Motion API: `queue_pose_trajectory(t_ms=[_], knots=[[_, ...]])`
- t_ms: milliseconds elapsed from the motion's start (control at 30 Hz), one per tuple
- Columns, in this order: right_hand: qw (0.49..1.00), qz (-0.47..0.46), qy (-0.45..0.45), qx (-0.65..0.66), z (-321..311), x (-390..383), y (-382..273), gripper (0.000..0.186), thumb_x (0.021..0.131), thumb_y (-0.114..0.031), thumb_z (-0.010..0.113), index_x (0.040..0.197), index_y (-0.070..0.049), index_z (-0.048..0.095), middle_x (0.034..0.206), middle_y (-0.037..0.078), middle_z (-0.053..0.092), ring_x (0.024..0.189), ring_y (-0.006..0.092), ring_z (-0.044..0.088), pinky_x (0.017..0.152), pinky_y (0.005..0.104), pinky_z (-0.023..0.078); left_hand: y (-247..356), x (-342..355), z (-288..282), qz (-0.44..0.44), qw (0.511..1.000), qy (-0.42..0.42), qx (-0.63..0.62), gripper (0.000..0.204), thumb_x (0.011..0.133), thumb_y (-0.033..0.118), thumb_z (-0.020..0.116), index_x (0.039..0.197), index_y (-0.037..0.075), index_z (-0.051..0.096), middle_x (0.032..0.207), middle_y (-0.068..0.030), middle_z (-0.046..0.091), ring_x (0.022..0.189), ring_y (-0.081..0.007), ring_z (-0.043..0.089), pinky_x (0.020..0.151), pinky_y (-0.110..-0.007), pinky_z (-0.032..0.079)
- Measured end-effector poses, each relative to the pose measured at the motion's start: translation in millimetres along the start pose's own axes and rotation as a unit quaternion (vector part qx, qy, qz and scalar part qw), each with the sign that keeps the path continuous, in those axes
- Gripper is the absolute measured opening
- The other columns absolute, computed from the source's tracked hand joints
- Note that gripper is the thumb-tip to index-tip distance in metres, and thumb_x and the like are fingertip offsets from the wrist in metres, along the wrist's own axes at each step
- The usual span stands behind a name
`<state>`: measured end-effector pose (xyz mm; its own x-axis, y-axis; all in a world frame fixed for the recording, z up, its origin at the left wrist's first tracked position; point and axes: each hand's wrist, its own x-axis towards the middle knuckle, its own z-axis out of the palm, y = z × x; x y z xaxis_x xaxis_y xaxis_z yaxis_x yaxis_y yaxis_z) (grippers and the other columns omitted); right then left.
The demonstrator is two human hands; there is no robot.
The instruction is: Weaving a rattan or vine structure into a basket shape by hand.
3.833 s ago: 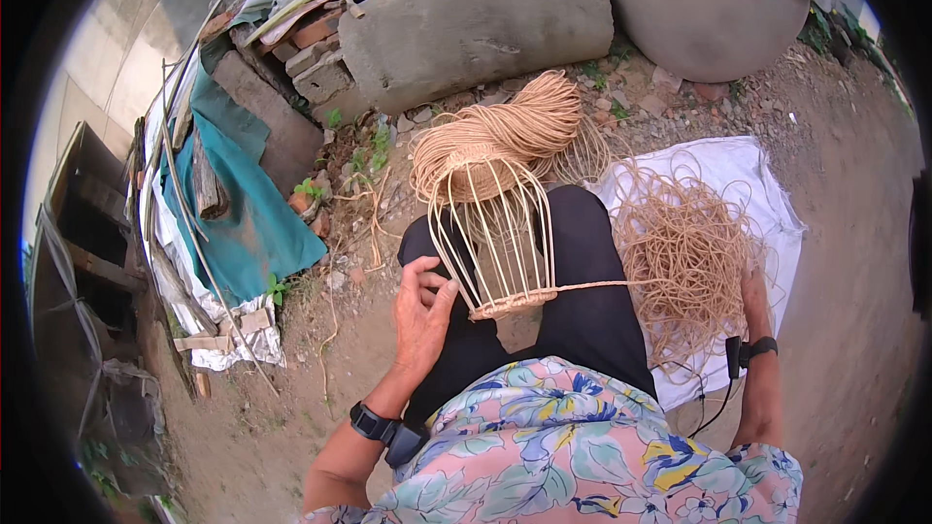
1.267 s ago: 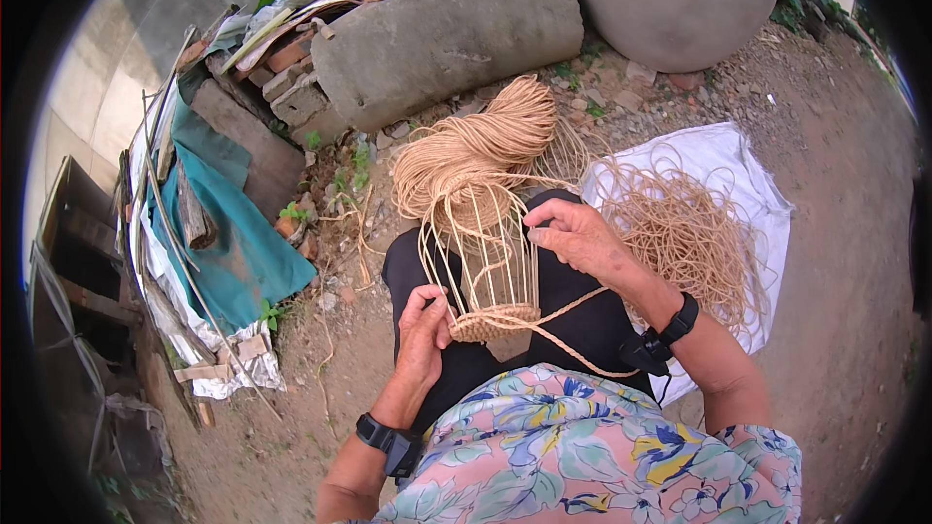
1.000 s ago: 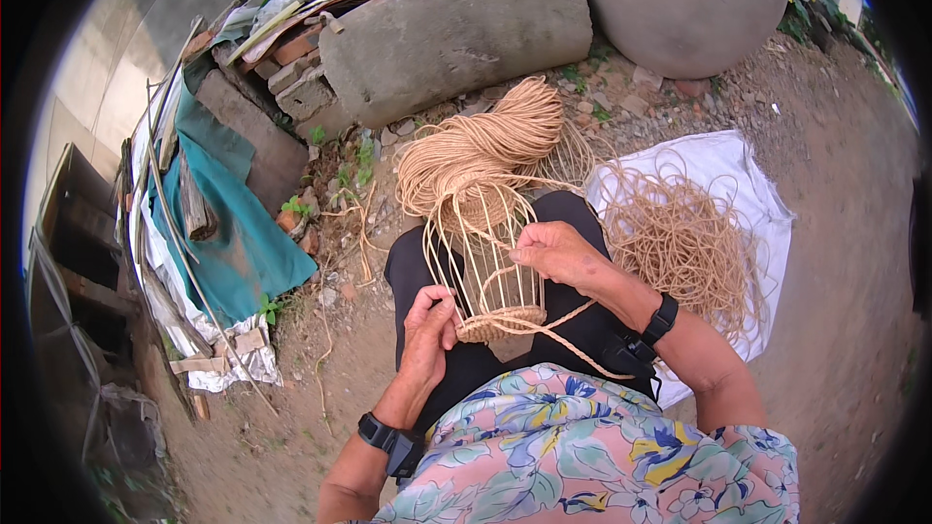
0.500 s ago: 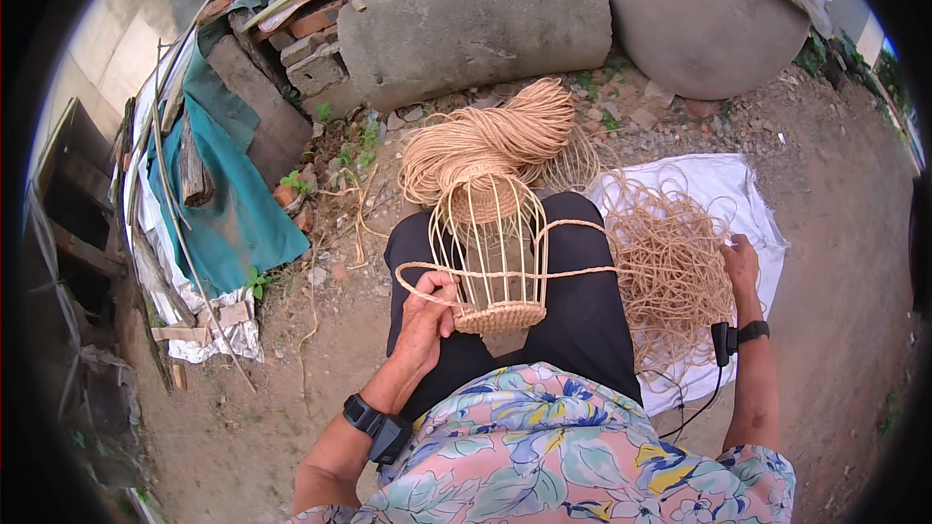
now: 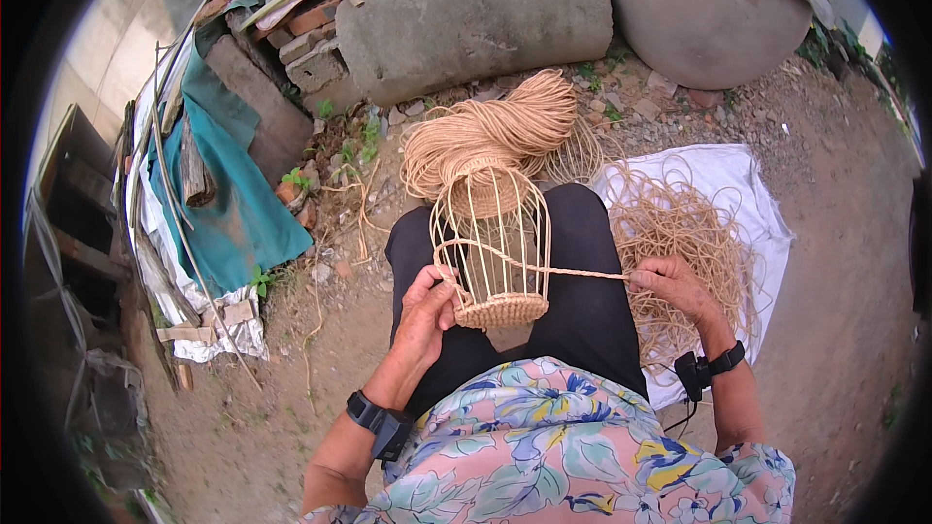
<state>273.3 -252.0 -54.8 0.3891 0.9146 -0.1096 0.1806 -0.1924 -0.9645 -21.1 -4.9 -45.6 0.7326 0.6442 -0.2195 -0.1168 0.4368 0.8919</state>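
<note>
Mid-frame, your left hand (image 5: pixel 424 315) grips the cream-ribbed basket (image 5: pixel 546 233) by its tan woven end (image 5: pixel 505 310) — likely the firmest hold — right hand (image 5: pixel 680 287) pinching pliable-looking tan cord (image 5: pixel 587 274).

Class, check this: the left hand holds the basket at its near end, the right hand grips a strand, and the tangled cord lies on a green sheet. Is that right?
No: the head view shows the tangled cord on a white sheet, not a green one. The left hand does hold the basket at its near end, and the right hand grips a strand.
</note>
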Motion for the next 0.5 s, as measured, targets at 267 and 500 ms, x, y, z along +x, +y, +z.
queue_pose_trajectory(t_ms=[267,500], knots=[[0.974,0.200,0.072,0.084,-85.4,-75.8,78.2,0.027,0.086,-0.034,0.072,0.079,-0.008,0.068,0.071,-0.001,0.065,0.054,0.0056,0.045,0.047,0.0225,0.036,3.0,-1.0,0.0,-0.005,1.000,0.010,0.001,0.016,0.094,0.017,0.062,0.106,0.008,0.058,0.071,-0.0007,0.058,0.047,-0.0019,0.039,0.045,-0.017,0.028],[0.964,0.250,0.021,0.091,-83.8,-109.4,113.0,0.027,0.082,-0.033,0.076,0.079,-0.007,0.068,0.071,-0.001,0.065,0.056,0.0068,0.050,0.050,0.0227,0.040,5.6,-0.2,2.1,-0.007,1.000,0.003,-0.002,0.015,0.093,0.015,0.062,0.105,0.007,0.059,0.071,-0.0021,0.059,0.046,-0.0021,0.037,0.045,-0.018,0.027]])
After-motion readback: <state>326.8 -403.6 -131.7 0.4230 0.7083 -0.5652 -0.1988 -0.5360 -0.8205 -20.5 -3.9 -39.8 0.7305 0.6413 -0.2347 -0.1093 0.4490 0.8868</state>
